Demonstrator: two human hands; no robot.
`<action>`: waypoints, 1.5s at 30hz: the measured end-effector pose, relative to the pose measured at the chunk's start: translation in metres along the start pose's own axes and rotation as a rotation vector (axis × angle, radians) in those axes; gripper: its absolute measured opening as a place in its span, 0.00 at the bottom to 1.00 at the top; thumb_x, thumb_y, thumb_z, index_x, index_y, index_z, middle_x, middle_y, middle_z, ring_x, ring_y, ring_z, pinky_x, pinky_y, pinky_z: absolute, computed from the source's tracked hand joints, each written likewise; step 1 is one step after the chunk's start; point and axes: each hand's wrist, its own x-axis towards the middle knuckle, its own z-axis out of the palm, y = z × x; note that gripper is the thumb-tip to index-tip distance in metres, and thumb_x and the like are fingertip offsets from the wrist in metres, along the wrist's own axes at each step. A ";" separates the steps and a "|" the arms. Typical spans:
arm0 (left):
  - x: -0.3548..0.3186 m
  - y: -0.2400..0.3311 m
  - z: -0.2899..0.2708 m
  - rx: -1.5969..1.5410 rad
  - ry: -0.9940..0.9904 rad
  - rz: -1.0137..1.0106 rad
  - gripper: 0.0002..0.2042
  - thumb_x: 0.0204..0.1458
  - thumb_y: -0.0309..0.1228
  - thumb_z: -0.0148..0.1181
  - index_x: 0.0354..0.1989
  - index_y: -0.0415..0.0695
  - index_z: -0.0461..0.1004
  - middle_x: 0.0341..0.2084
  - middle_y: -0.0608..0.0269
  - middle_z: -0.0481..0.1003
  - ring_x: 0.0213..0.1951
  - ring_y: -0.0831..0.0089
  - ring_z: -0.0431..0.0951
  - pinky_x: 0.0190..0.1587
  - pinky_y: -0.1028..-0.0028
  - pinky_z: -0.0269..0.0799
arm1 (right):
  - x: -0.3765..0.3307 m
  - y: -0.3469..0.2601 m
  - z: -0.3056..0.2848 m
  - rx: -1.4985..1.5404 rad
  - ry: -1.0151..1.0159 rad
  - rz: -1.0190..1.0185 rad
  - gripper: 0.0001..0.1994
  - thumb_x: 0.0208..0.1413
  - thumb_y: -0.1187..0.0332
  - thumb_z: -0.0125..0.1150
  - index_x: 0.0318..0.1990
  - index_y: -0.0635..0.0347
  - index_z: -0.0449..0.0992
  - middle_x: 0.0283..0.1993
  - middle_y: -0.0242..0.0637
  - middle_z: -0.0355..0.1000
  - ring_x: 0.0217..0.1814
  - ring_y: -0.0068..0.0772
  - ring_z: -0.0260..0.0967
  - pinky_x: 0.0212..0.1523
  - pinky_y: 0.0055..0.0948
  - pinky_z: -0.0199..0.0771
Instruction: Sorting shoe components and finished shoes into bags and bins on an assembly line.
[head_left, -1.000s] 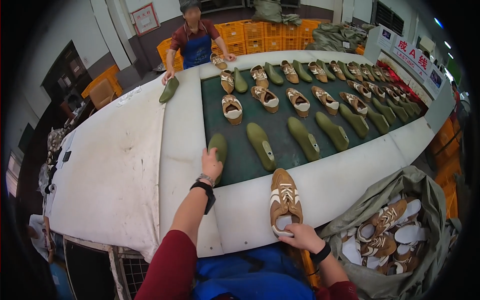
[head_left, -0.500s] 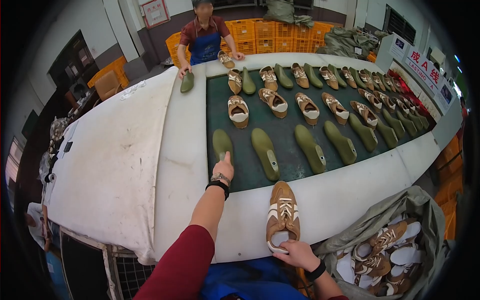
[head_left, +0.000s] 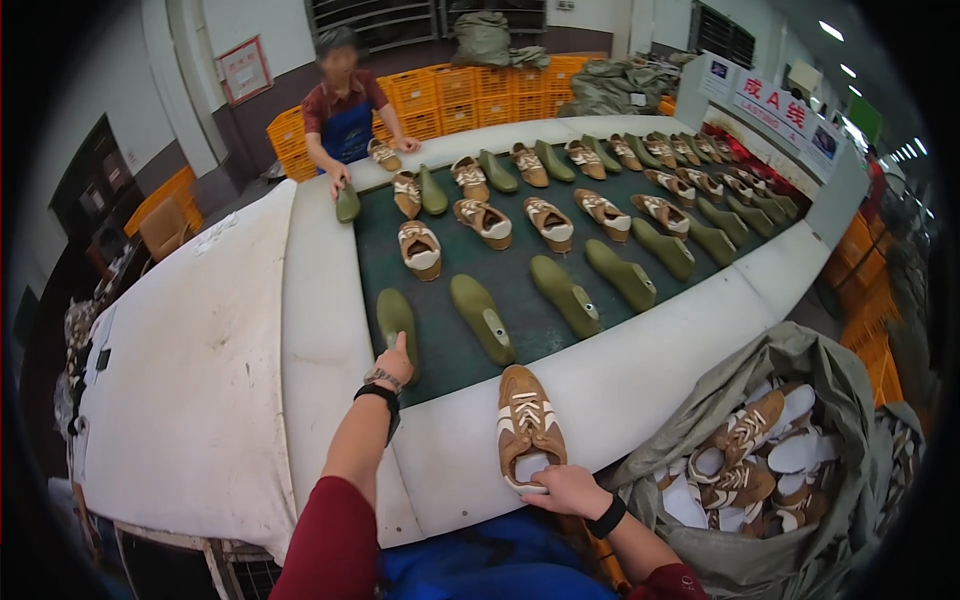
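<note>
My left hand [head_left: 394, 362] is closed round the heel end of a green shoe last [head_left: 396, 312], with its index finger stretched along the top. This last lies at the left end of the near row on the dark green belt [head_left: 440, 370]. My right hand [head_left: 570, 492] grips the heel collar of a brown sneaker [head_left: 527, 415] with white stripes and laces. The sneaker rests on the white table edge [head_left: 450, 450], toe pointing away from me. Another green last [head_left: 483, 318] lies just right of my left hand.
Several more lasts and brown sneakers stand in rows along the belt. Across the table a co-worker [head_left: 347, 115] has one hand on a green last [head_left: 347, 203]. A grey sack [head_left: 640, 480] full of sneakers stands at my right. Orange crates [head_left: 440, 95] are stacked behind.
The view has swung to the right, so the table and belt appear farther left. Both my hands keep their hold on the same last and sneaker.
</note>
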 end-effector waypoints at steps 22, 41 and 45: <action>-0.362 0.119 -0.197 -1.131 -0.615 2.079 0.10 0.54 0.29 0.48 0.38 0.34 0.70 0.48 0.43 0.65 0.54 0.46 0.62 0.52 0.55 0.61 | 0.012 -0.019 0.005 -0.027 -0.058 0.152 0.20 0.48 0.49 0.54 0.42 0.54 0.75 0.34 0.45 0.73 0.38 0.46 0.71 0.37 0.40 0.70; -0.359 0.126 -0.186 -1.036 -1.009 2.005 0.11 0.54 0.29 0.50 0.42 0.34 0.69 0.47 0.42 0.65 0.50 0.45 0.65 0.52 0.56 0.62 | 0.009 -0.022 0.004 0.013 -0.006 0.141 0.20 0.48 0.49 0.55 0.41 0.55 0.75 0.33 0.45 0.73 0.38 0.47 0.71 0.36 0.41 0.70; -0.363 0.126 -0.188 -1.081 -1.066 1.941 0.12 0.53 0.28 0.50 0.43 0.35 0.69 0.50 0.43 0.64 0.51 0.47 0.65 0.51 0.56 0.62 | 0.011 -0.023 0.005 0.020 -0.016 0.152 0.19 0.45 0.51 0.57 0.41 0.53 0.75 0.33 0.45 0.73 0.37 0.46 0.71 0.37 0.39 0.71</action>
